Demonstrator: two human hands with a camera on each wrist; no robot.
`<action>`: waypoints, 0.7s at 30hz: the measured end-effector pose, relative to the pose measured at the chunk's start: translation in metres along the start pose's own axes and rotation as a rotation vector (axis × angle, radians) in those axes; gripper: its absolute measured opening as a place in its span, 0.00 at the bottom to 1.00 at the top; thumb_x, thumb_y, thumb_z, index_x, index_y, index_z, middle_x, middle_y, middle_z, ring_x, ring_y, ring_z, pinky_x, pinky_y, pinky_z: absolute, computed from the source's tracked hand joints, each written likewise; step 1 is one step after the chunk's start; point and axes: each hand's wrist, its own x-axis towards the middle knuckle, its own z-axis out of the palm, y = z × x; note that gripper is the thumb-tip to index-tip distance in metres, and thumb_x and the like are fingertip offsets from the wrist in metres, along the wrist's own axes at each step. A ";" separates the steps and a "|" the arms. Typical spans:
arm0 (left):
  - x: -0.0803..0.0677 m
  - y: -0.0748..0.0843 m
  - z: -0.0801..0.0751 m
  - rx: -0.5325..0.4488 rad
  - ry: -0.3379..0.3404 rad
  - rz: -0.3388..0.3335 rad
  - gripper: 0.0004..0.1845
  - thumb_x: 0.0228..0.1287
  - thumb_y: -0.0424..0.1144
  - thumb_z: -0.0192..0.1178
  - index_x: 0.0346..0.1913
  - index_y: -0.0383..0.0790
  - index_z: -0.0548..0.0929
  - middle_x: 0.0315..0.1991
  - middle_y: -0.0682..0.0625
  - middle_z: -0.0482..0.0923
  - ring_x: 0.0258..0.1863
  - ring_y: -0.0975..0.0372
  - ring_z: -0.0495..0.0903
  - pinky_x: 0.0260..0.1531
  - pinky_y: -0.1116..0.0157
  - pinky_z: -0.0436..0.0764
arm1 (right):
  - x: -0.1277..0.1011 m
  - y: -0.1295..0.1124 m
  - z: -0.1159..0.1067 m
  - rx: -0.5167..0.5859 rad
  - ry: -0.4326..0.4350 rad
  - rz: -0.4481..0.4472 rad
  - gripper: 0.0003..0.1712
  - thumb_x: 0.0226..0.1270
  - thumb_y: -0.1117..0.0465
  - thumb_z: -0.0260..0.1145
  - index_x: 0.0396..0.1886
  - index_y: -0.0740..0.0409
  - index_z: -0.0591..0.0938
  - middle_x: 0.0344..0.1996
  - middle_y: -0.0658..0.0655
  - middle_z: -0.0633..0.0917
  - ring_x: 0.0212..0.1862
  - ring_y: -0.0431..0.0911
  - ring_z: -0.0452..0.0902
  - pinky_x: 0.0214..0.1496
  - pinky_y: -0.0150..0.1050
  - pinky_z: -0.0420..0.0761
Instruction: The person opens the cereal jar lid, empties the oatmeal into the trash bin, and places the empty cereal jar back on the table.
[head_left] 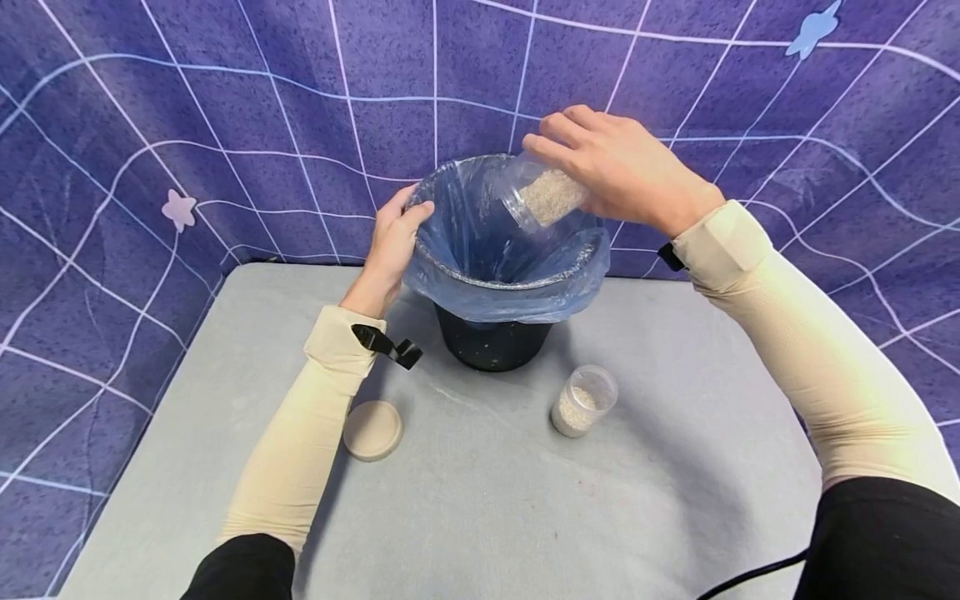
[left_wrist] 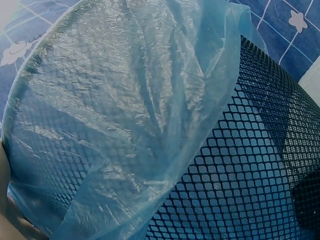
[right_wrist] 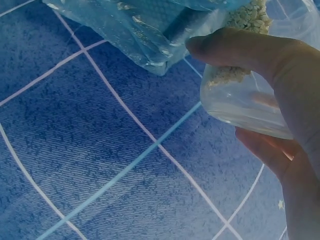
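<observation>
Item: clear plastic jar of pale grains (head_left: pixel 545 193), tilted mouth-down over the black mesh bin (head_left: pixel 491 342) lined with a blue plastic bag (head_left: pixel 480 242). My right hand (head_left: pixel 622 171) is the grip on it, fingers and thumb curled round its body; the jar sits under my palm, above the bin's right rim.

Item: black mesh bin, standing near the far edge of the grey bench (head_left: pixel 480 500), about midway along it. My left hand (head_left: pixel 392 242) rests on its left rim, fingers curved over the bag's fold.

Item: second clear jar of grains (head_left: pixel 583 401), upright, lidless, near the bench's middle, well apart from both hands.

Item: round beige lid (head_left: pixel 372 430), flat on the bench beside my left forearm.

View notes: head view alone shows the bench, spare jar and lid. Left wrist view shows the mesh pattern (left_wrist: pixel 250 175) through the bag (left_wrist: pixel 125 100). Right wrist view shows my thumb (right_wrist: pixel 235 47) across the jar (right_wrist: pixel 245 100), grains heaped toward its mouth.
</observation>
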 end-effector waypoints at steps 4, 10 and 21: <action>0.000 0.000 0.000 0.003 -0.002 0.001 0.26 0.80 0.36 0.53 0.76 0.32 0.73 0.70 0.36 0.77 0.61 0.55 0.79 0.65 0.64 0.77 | -0.001 -0.001 0.002 -0.001 -0.001 0.002 0.51 0.41 0.79 0.80 0.71 0.63 0.75 0.59 0.67 0.78 0.60 0.66 0.74 0.58 0.63 0.82; 0.001 -0.001 0.000 0.006 -0.003 0.004 0.26 0.80 0.35 0.53 0.76 0.32 0.74 0.70 0.37 0.77 0.61 0.55 0.79 0.65 0.64 0.77 | -0.002 0.000 0.003 -0.007 0.002 0.003 0.51 0.41 0.79 0.80 0.71 0.63 0.74 0.59 0.66 0.78 0.60 0.65 0.74 0.56 0.63 0.83; 0.001 -0.001 0.001 -0.005 0.000 0.003 0.27 0.80 0.35 0.53 0.77 0.32 0.72 0.72 0.37 0.76 0.66 0.52 0.77 0.68 0.64 0.75 | -0.002 0.000 -0.002 -0.015 -0.003 -0.001 0.50 0.41 0.79 0.80 0.70 0.63 0.74 0.58 0.67 0.78 0.59 0.66 0.74 0.57 0.64 0.82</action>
